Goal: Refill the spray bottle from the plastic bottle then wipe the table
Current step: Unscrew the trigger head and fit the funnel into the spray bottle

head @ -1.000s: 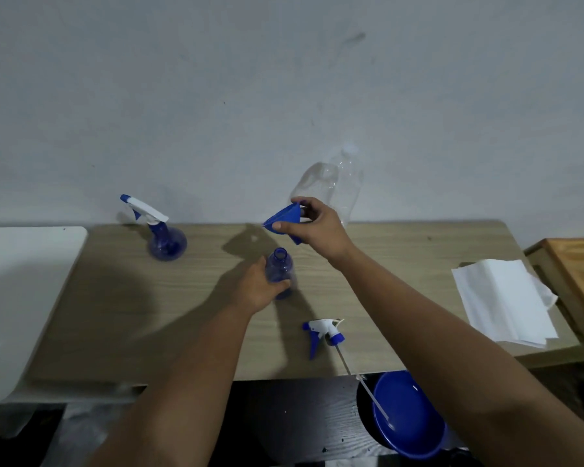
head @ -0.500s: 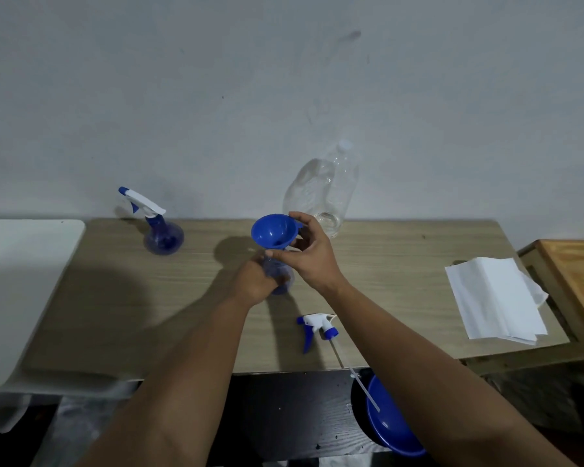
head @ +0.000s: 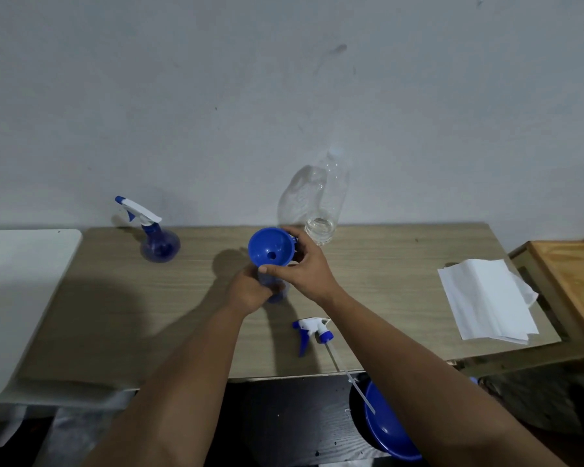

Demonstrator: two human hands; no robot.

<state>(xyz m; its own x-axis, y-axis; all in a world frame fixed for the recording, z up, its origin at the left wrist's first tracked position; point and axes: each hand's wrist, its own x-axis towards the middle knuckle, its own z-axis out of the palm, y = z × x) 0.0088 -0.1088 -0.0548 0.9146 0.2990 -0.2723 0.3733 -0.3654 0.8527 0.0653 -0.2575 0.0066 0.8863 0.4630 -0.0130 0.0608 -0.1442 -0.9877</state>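
Since 1.0 s ago, right hand [head: 304, 267] has brought blue funnel [head: 272, 247] down onto spray bottle [head: 277, 291] neck at table [head: 385, 291] centre; fingers pinch funnel, left hand [head: 250, 291] grips bottle. Trigger head [head: 312, 330] off. Plastic bottle [head: 317, 200] untouched: pouring, wiping remain.

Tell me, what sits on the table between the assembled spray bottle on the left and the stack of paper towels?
In the head view, the funnel sits there, held by both hands over the open bottle.
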